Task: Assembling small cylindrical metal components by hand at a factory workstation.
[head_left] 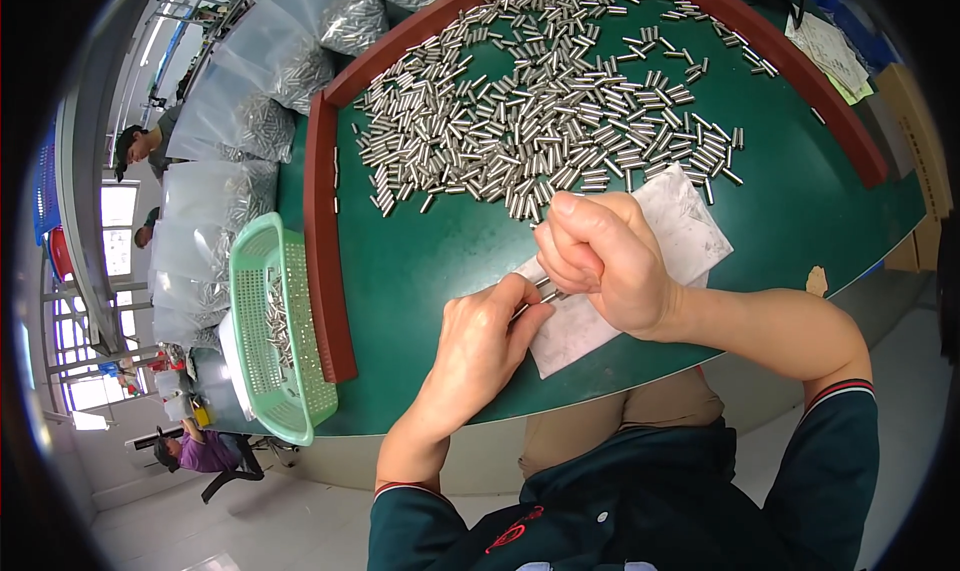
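A big spread of short, shiny metal pins (520, 121) lies on the green tabletop (400, 261). In front of it, over a whitish, smudged cloth (575, 343), my two hands meet. My left hand (480, 336) pinches a few metal pins (547, 293) between thumb and fingers, their ends showing toward the right hand. My right hand (610, 261) is curled into a fist, thumb on top, its lower edge against those pins. Whatever lies inside the fist is hidden by the fingers.
A dark red raised border (322, 241) rims the table. Left of it stands a light green perforated basket (310, 321) holding pins. Clear plastic bags (262, 126) of pins line the left side. Papers (828, 51) and cardboard (912, 121) sit at right. Other people are at far left.
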`<state>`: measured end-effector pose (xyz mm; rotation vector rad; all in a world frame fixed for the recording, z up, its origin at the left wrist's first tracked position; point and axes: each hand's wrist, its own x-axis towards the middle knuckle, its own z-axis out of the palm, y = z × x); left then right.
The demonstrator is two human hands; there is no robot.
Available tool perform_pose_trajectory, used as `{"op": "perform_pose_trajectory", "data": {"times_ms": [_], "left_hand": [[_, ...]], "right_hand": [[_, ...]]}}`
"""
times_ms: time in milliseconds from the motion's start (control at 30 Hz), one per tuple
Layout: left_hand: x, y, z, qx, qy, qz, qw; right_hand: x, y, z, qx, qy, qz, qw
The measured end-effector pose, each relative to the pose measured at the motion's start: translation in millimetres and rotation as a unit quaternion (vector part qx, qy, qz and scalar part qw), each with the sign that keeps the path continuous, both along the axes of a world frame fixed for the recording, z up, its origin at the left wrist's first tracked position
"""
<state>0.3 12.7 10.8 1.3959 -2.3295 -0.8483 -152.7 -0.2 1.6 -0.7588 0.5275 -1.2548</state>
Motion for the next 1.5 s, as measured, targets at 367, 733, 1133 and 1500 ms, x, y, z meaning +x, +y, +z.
{"op": "perform_pose_trajectory", "data": {"times_ms": [367, 733, 1133, 1500], "left_hand": [[-1.9, -0.8, 0.8, 0.007, 0.002, 0.005, 1.000], [-4.1, -4.3, 2.7, -0.011, 0.038, -0.019, 0.999], [-4.4, 2.9, 2.8, -0.124, 0.010, -0.003, 0.992], [-3.7, 7.0, 2.3, -0.137, 0.012, -0.102, 0.985]], "right_hand": [[1.0, 1.1, -0.9, 0.005, -0.005, -0.003, 1.000], [5.7, 6.3, -8.3, -0.087, 0.066, -0.022, 0.994], [-6.3, -2.8, 9.9, -0.067, 0.001, -0.075, 0.995], [-5.0, -0.2, 9.0, -0.059, 0.010, -0.068, 0.996]]}}
